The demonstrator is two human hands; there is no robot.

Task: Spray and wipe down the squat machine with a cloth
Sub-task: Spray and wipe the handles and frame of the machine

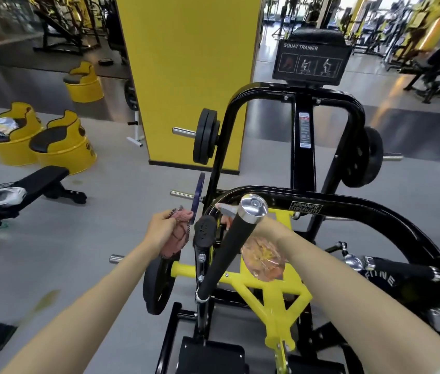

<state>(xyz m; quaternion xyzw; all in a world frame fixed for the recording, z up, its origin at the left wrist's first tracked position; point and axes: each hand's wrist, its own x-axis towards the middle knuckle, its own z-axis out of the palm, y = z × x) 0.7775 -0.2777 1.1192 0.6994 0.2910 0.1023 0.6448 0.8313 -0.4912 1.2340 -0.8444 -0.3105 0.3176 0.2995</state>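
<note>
the left grip (160, 228) is curled round a bunched pink cloth (177, 236) with dark netting, held just left of a black rubber knob (204, 233) on the squat machine (321, 202). the right grip (266, 225), partly hidden behind a slanted black handle (227, 252) with a chrome cap, is closed round a clear spray bottle (263, 259) of pinkish liquid. its nozzle points left toward the curved black frame. the machine stands near and centre, black tubing over yellow parts, with weight plates (205, 136) on its left side. far left, yellow barrel seats (65, 147) and a black bench (38, 182) stand on the grey floor.
</note>
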